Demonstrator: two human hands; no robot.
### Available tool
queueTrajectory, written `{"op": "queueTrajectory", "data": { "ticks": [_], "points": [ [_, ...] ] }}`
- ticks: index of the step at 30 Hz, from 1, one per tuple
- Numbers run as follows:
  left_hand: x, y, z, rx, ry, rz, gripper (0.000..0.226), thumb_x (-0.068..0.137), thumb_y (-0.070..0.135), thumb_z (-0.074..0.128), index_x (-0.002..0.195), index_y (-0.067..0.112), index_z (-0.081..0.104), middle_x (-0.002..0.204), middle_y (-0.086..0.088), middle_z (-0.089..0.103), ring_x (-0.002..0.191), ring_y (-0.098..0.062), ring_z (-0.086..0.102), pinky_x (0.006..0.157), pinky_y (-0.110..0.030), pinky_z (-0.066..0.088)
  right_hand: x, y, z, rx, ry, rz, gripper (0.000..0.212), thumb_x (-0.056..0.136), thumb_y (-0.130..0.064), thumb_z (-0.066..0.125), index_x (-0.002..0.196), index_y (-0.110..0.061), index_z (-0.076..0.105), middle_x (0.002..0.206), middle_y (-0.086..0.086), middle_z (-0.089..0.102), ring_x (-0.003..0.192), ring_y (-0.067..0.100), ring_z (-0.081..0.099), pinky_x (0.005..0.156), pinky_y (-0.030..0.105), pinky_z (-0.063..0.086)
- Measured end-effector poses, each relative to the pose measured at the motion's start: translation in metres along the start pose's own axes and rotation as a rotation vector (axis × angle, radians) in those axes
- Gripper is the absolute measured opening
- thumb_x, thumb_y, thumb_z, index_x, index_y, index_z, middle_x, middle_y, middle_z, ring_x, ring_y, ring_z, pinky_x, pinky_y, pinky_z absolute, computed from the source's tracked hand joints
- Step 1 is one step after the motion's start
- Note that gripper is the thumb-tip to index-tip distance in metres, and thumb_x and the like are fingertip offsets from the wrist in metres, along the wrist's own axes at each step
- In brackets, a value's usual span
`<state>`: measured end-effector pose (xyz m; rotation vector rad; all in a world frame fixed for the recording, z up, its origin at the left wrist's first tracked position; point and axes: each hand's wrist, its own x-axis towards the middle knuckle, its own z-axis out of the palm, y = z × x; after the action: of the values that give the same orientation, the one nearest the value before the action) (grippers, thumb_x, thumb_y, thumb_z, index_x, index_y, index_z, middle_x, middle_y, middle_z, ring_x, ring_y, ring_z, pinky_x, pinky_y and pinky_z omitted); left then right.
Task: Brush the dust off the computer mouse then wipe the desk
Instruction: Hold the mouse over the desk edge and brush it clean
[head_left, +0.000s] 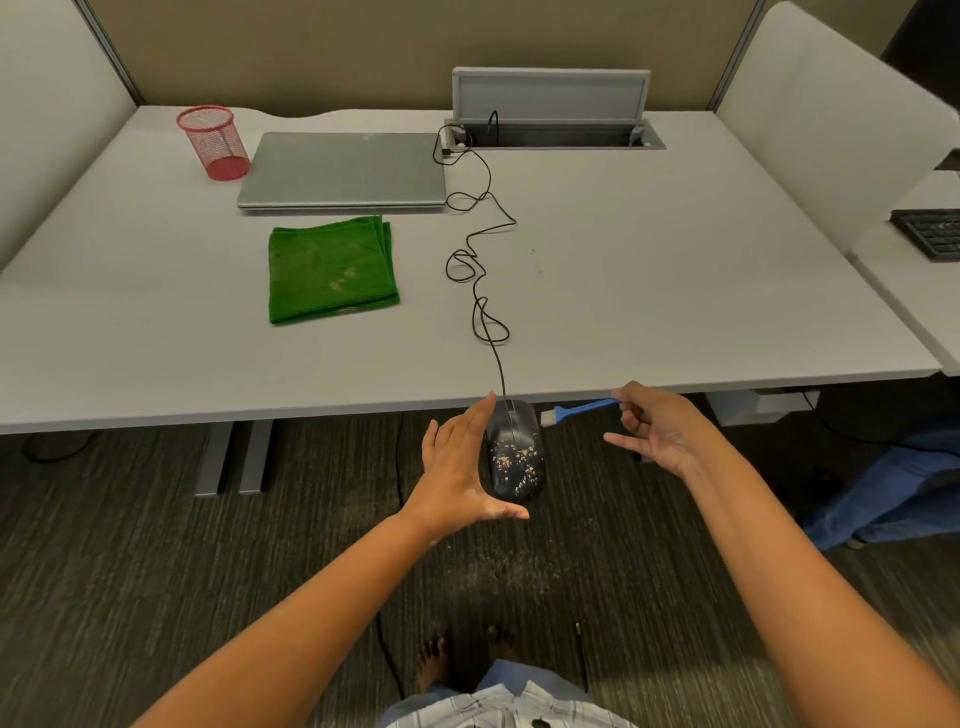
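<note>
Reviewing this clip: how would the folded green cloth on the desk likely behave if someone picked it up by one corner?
The green cloth looks like soft, fuzzy fabric folded in layers, so it would probably go floppy and unfold when lifted by a corner. It lies flat and thin, so it is likely light. Pushed across the smooth desk, it may bunch rather than slide neatly.

Mouse (515, 452): dark plastic w/ slight sheen, pale crumbs speckled on top. Brush (579, 408): blue plastic handle, white bristles. Cloth (332, 270): green fuzzy microfibre. Desk (675, 291): smooth matt grey-white. Laptop (345, 171): matt silver. Pen cup (214, 143): red wire mesh.
</note>
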<state>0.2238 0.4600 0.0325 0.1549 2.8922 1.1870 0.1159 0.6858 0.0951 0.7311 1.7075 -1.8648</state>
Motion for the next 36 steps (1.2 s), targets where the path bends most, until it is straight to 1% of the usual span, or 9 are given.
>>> {"op": "queueTrajectory", "data": {
  "ticks": [4, 8, 15, 19, 23, 29, 32, 33, 36],
  "points": [
    [0.000, 0.000, 0.001, 0.002, 0.001, -0.002, 0.129, 0.047, 0.063, 0.078, 0.129, 0.053, -0.021, 0.150, 0.001, 0.019, 0.137, -0.018, 0.012, 0.112, -0.044, -0.009, -0.003, 0.000, -0.005, 0.052, -0.050, -0.005, 0.010, 0.078, -0.014, 0.068, 0.079, -0.013, 0.059, 0.066, -0.001, 0.056, 0.053, 0.004, 0.054, 0.050, 0.033, 0.056],
    [0.001, 0.002, 0.001, -0.008, 0.004, 0.005, 0.129, 0.047, 0.062, 0.079, 0.129, 0.054, -0.020, 0.149, 0.001, 0.020, 0.136, -0.017, 0.014, 0.111, -0.043, -0.010, -0.006, 0.007, 0.000, 0.013, -0.124, 0.015, 0.008, 0.078, -0.011, 0.067, 0.082, -0.012, 0.061, 0.065, 0.000, 0.057, 0.051, 0.005, 0.055, 0.049, 0.031, 0.055],
    [0.002, 0.002, 0.000, -0.008, 0.010, 0.000, 0.130, 0.046, 0.062, 0.079, 0.129, 0.055, -0.021, 0.150, 0.002, 0.019, 0.136, -0.017, 0.013, 0.112, -0.045, -0.008, -0.003, 0.012, -0.014, 0.007, -0.069, 0.063, 0.010, 0.079, -0.012, 0.066, 0.088, -0.013, 0.061, 0.069, -0.001, 0.058, 0.055, 0.005, 0.055, 0.052, 0.032, 0.057],
    [0.001, 0.001, 0.000, -0.002, 0.008, 0.002, 0.130, 0.046, 0.062, 0.079, 0.129, 0.055, -0.021, 0.150, 0.002, 0.020, 0.137, -0.018, 0.013, 0.112, -0.044, -0.008, -0.003, 0.007, -0.009, 0.084, -0.089, 0.025, 0.010, 0.078, -0.013, 0.067, 0.085, -0.013, 0.060, 0.068, 0.000, 0.057, 0.054, 0.005, 0.055, 0.051, 0.032, 0.056],
    [0.003, 0.002, 0.000, -0.016, 0.012, 0.007, 0.130, 0.046, 0.061, 0.080, 0.128, 0.056, -0.021, 0.150, 0.003, 0.019, 0.136, -0.015, 0.012, 0.112, -0.043, -0.009, -0.006, 0.004, 0.005, 0.048, -0.124, 0.010, 0.015, 0.076, -0.013, 0.070, 0.085, -0.012, 0.059, 0.071, 0.001, 0.058, 0.052, 0.005, 0.057, 0.050, 0.031, 0.056],
    [0.005, 0.003, -0.001, -0.012, 0.005, 0.000, 0.128, 0.048, 0.062, 0.078, 0.128, 0.056, -0.021, 0.149, 0.003, 0.019, 0.135, -0.013, 0.011, 0.111, -0.041, -0.010, -0.005, -0.002, 0.002, 0.063, -0.054, -0.032, 0.012, 0.077, -0.013, 0.068, 0.084, -0.013, 0.058, 0.070, 0.000, 0.056, 0.048, 0.003, 0.055, 0.050, 0.030, 0.056],
    [0.005, 0.002, -0.001, -0.008, 0.003, -0.006, 0.128, 0.048, 0.062, 0.079, 0.128, 0.056, -0.021, 0.149, 0.002, 0.019, 0.134, -0.011, 0.009, 0.110, -0.041, -0.011, -0.012, -0.007, 0.011, 0.045, -0.076, -0.095, 0.008, 0.079, -0.011, 0.066, 0.079, -0.012, 0.058, 0.067, 0.000, 0.053, 0.047, 0.003, 0.053, 0.050, 0.030, 0.056],
    [0.006, 0.002, -0.001, -0.004, -0.003, -0.005, 0.128, 0.048, 0.062, 0.079, 0.129, 0.056, -0.020, 0.149, 0.001, 0.019, 0.135, -0.012, 0.009, 0.110, -0.041, -0.011, -0.016, -0.007, 0.016, 0.015, -0.090, -0.121, 0.008, 0.079, -0.011, 0.066, 0.076, -0.012, 0.058, 0.067, 0.001, 0.053, 0.049, 0.004, 0.054, 0.050, 0.030, 0.057],
    [0.007, 0.001, 0.001, 0.014, -0.017, 0.001, 0.127, 0.049, 0.062, 0.078, 0.129, 0.055, -0.021, 0.148, 0.000, 0.020, 0.136, -0.014, 0.009, 0.110, -0.041, -0.012, -0.027, -0.004, 0.035, -0.133, -0.127, -0.218, 0.018, 0.078, -0.011, 0.068, 0.065, -0.012, 0.056, 0.072, 0.004, 0.053, 0.068, 0.011, 0.055, 0.052, 0.028, 0.057]
  ]
}}
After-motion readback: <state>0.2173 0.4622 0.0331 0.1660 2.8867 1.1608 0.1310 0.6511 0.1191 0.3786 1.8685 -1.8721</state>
